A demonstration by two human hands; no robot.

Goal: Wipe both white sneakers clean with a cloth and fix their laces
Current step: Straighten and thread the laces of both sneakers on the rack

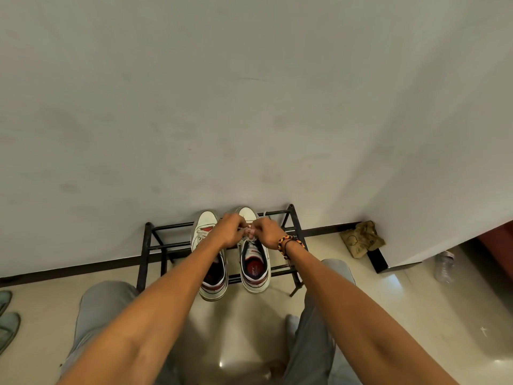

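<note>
1. Fingers of both my hands are curled and pinching the white laces (248, 231) over the right sneaker (254, 262); my left hand (228, 230) and right hand (266, 231) nearly touch above its tongue, and a beaded bracelet (288, 243) sits on my right wrist.
2. Both sneakers stand side by side on the top bars of a low black metal shoe rack (151, 247), which sits on a glossy cream tiled floor (416, 315) against a plain off-white wall (249, 107) with a dark skirting strip along its foot.
3. To the right the wall turns a corner; a crumpled khaki bag (362, 238) lies by the skirting there, and a clear plastic bottle (445, 266) lies on the floor beyond the corner. At the far left edge, two pale green slippers (8, 326) rest on the tiles.
4. My knees in grey trousers (102, 307) frame the rack on either side.
5. Each sneaker's long axis runs away from me: toes point at the wall, heels overhang the near bar toward me.
6. The left sneaker (205, 226) is partly hidden under my left forearm; its white toe cap looks scuffed and greyish.
7. Both shoes are white with red trim near the tongue and heel, dark linings, and a red-and-grey insole label showing inside the right one.
</note>
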